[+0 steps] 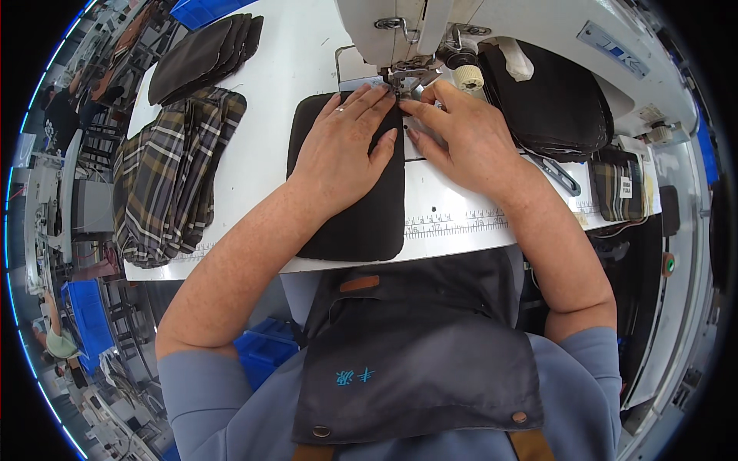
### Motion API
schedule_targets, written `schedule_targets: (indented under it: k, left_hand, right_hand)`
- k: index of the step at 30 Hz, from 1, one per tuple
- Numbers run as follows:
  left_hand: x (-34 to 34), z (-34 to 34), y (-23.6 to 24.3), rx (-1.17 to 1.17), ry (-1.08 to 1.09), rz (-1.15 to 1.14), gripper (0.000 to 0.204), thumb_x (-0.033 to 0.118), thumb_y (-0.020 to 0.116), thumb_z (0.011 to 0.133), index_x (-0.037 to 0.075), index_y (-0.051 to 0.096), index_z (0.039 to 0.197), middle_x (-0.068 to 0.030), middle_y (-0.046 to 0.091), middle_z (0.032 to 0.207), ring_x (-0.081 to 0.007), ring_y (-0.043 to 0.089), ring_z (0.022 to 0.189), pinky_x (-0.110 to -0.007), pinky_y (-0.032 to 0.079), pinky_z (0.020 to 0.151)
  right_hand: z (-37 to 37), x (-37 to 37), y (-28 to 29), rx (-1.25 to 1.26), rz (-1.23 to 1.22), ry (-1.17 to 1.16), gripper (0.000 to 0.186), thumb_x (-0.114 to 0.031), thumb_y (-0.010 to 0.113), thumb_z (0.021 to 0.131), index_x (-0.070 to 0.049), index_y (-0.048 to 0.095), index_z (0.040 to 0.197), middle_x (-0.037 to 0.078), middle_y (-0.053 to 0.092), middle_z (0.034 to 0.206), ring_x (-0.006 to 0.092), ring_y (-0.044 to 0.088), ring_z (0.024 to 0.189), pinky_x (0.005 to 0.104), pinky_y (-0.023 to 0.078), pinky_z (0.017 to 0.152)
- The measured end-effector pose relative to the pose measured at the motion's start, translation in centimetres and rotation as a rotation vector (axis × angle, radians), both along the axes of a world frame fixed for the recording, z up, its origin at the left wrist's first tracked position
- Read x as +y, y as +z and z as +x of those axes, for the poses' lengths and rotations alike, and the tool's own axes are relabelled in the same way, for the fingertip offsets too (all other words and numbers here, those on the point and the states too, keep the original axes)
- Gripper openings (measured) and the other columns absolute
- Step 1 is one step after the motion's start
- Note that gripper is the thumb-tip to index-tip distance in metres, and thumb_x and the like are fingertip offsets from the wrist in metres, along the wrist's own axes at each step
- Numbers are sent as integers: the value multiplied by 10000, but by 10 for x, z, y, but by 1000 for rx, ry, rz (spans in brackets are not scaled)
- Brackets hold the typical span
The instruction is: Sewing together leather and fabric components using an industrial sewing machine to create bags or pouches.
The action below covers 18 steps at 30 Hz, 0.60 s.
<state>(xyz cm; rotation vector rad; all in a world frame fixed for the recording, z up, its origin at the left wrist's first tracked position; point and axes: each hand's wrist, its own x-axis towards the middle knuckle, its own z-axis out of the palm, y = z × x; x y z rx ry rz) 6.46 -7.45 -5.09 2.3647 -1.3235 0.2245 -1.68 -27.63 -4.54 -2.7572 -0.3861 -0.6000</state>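
A black padded fabric panel (356, 223) with rounded corners lies on the white sewing table, its far right edge at the presser foot (398, 75) of a sewing machine. My left hand (347, 142) rests flat on the panel, fingers stretched toward the needle area and holding nothing. To the right of the panel is my right hand (465, 131). Its index fingertip meets the panel's edge beside the foot, while the thumb stays apart from that finger. The presser foot and my fingers partly hide the stitching spot.
Plaid fabric pieces (173, 177) and dark panels (206, 58) are stacked at left. More black panels (550, 104) lie at right beneath the machine arm, near a thread snipper (561, 177) and a small striped piece (617, 184). A ruler strip (461, 224) follows the table's front edge.
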Motion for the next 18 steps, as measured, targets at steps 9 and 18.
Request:
schedule_targets:
  k: [9,18]
  left_hand:
    - [-6,5,-3,-9,13,-38,456,247,570,974,-36,601,1331,-194,579,1413,-335,490,1382,-483,346,1177]
    - [-3,14,-6,32,35,-172,368,191,567,987,-4,637,1292,-184,620,1367,-327,558,1317,-445,409,1126]
  right_hand:
    - [0,1,-2,-63,-6,-5,307,-213,701,869,-93,722,1151,73,601,939,277,651,821,412,542,716]
    - [-5,1,-1,-80,8,30,257,-215,698,884,-120,742,1119,68,598,952,278,648,822,414,539,717]
